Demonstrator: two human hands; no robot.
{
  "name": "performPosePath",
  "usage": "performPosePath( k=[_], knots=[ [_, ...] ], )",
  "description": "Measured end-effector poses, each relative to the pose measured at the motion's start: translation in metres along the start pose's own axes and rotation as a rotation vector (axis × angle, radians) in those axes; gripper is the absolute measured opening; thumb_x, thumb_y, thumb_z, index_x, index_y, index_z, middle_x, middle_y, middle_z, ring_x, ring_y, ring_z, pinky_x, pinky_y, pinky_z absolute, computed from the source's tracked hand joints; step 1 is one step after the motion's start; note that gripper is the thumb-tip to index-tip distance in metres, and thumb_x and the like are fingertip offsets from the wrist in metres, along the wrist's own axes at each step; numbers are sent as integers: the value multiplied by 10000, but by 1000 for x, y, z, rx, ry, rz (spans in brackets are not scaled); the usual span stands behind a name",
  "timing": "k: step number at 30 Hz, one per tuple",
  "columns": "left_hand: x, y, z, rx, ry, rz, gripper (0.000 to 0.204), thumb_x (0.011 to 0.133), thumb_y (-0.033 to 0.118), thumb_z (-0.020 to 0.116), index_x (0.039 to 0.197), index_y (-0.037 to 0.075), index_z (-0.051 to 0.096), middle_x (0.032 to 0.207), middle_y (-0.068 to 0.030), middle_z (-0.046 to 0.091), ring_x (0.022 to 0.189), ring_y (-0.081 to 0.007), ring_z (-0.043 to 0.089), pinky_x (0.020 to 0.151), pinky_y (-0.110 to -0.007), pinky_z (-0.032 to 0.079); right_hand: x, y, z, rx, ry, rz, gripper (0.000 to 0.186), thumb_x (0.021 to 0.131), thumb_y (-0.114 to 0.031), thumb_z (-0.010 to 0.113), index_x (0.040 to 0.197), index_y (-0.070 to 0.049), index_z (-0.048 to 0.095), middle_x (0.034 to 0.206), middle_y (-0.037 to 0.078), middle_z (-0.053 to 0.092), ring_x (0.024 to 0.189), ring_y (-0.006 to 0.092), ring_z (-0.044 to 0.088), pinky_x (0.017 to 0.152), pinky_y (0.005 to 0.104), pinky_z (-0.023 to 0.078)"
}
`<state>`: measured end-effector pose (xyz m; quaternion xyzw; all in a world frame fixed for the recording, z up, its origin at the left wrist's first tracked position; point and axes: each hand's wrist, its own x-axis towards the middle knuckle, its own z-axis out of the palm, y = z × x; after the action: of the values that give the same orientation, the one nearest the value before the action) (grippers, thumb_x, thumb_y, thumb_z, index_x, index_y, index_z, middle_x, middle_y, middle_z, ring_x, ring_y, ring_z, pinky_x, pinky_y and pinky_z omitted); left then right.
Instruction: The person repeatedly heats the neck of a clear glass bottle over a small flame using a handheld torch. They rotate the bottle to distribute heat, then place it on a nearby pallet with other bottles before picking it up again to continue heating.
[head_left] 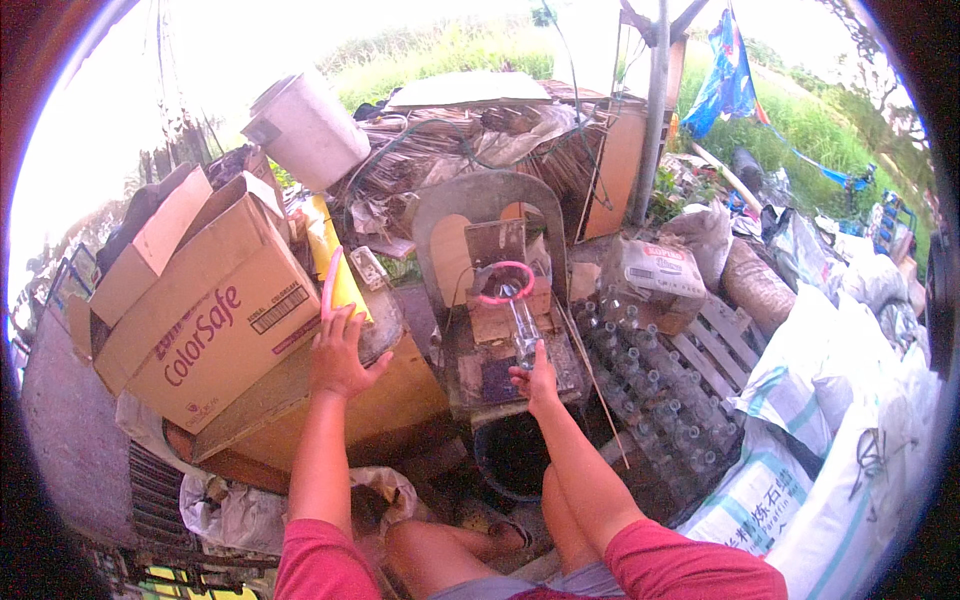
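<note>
My left hand point(340, 355) has its fingertips at a pink strip point(331, 280) beside a yellow rolled object point(353, 298) on the left, with thumb and fingers apart. My right hand point(535, 372) grips a clear glass bottle point(523, 325), which points away from me toward a pink ring point(510, 265) at its far end; whether the two touch, I cannot tell. Both are over a dark chair point(445, 205) that bears worn boards and blocks point(490, 245).
Cardboard boxes point(200, 330) on a wooden cabinet point(390, 410) fill the left. Several empty bottles point(650, 380), a pallet point(715, 365) and white sacks point(840, 450) lie at the right. A white bucket point(310, 135), stacked cardboard point(480, 140) and a metal pole point(655, 110) stand behind.
</note>
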<state>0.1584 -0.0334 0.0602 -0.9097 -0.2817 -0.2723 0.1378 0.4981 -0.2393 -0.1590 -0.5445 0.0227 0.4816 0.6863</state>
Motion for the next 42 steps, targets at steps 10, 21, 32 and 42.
performPosePath(
  k=[10, 21, 32, 42],
  knots=[
    [1, 1, -2, 7, 5, 5, 892, 869, 608, 926, 1544, 87, 661, 1646, -168, 603, 1576, -424, 552, 1251, -590, 538, 8, 19, 9, -553, 349, -499, 1147, 1033, -658, 896, 1761, -7, 293, 1608, 330, 666, 1317, 526, 752, 1218, 591, 532],
    [1, 2, -3, -6, 9, 2, 877, 872, 607, 921, 1536, 90, 671, 1651, -165, 604, 1587, -417, 548, 1239, -592, 541, 6, 10, 5, 135, 12, 2, 1034, 1103, -760, 744, 1755, -90, 303, 1140, 199, 795, 940, 243, 802, 678, 393, 560],
    [-2, -1, 1, 8, -13, -15, 900, 883, 647, 903, 1558, 107, 656, 1684, -157, 593, 1609, -410, 542, 1199, -600, 551, -7, 17, 13, -664, 429, -631, 1026, 1072, -582, 890, 1719, -24, 321, 1515, 317, 679, 1345, 516, 747, 1145, 587, 580],
    [-2, -2, 5, 3, 5, -9, 906, 887, 652, 897, 1561, 97, 655, 1675, -162, 596, 1598, -415, 545, 1195, -616, 552, 10, 17, 12, 64, 144, -165, 917, 1102, -714, 793, 1589, -103, 313, 1210, 214, 791, 747, 252, 816, 629, 357, 601]
  ],
)
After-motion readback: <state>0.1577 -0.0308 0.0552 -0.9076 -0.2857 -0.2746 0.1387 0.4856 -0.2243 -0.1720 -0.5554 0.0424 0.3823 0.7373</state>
